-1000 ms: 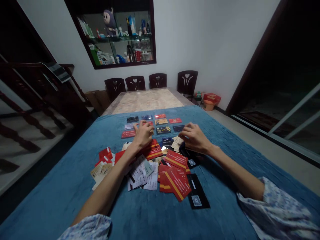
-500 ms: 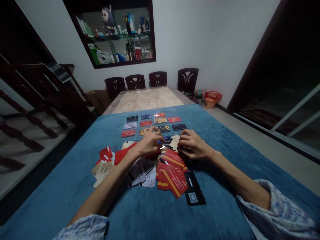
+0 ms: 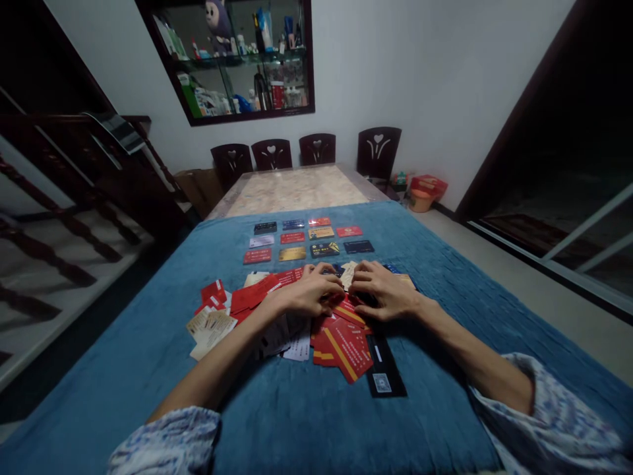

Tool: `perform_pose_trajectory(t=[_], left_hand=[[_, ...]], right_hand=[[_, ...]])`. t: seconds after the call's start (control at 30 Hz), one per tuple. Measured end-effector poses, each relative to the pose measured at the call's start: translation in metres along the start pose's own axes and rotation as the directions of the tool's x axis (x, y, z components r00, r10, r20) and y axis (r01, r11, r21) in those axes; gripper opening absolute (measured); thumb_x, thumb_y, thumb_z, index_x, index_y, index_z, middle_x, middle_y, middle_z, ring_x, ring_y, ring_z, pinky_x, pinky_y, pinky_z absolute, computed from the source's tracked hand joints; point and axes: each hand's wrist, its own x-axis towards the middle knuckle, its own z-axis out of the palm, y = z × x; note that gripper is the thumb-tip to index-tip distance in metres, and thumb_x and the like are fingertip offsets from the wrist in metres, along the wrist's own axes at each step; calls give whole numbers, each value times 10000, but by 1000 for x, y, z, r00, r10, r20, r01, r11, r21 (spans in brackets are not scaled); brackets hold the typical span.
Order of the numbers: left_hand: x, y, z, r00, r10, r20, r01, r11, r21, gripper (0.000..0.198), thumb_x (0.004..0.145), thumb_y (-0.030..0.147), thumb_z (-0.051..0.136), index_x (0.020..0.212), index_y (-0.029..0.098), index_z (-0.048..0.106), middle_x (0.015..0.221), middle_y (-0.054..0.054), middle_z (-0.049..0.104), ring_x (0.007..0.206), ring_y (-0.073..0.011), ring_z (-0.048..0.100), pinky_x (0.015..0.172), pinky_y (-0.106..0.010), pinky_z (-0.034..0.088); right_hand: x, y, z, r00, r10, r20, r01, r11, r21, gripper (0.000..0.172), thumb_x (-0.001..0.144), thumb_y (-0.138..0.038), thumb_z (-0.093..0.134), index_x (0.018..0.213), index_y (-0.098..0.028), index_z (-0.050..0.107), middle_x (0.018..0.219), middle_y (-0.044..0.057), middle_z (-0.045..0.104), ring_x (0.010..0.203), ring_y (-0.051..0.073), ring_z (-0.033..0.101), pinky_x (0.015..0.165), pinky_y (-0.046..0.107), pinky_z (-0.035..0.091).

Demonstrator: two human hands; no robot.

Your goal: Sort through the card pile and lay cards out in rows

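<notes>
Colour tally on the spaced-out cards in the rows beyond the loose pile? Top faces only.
Red or orange-red cards: 4
Black or dark blue cards: 4
Gold or yellow cards: 2
Pale card: 1
Total: 11

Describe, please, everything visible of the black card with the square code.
The black card looks like thin plastic, rectangular, with a pale square code towards its near end and a narrow white strip farther up. It lies flat on the blue cloth, long sides pointing away from the person, just right of the red cards; whether they touch is unclear. Its far end lies in shadow near the right hand.
</notes>
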Motion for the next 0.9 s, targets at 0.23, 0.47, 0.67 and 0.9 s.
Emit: perform_pose_trajectory(t=[0.23,0.47,0.67,0.9], left_hand=[[0,-2,4,997,46,-66,-48,998,-29,247,798,172,664,1021,272,696,1125,-50,685,1258,-316,391,979,-484,294],[1,-7,6,993,58,-105,-63,997,-46,224,800,150,645,1002,241,677,1146,-46,683,1252,-294,415,974,-460,322],[3,-10,8,990,-12,-140,10,1000,-11,256,812,180,653,1066,216,655,1218,-63,667,1275,-306,398,993,-493,296],[2,-7,6,993,-39,-110,34,998,-45,76,835,209,632,905,197,657,1056,-71,678,1248,-309,408,979,-493,308]], right_hand=[[0,4,2,1000,15,-25,-15,1000,-10,142,875,-290,584,904,-196,687,951,102,657,961,254,479,839,420,394],[-2,5,3,998,28,-56,-29,999,-21,219,898,-328,573,1024,-191,688,1025,109,670,978,257,486,870,428,384],[-2,5,2,998,45,-40,-47,998,-46,356,898,-441,579,1150,-206,667,1125,122,669,1010,280,489,884,452,372],[-2,4,-1,998,56,20,-54,996,-78,468,829,-551,637,1130,-195,674,1099,132,650,1003,295,481,876,470,371]])
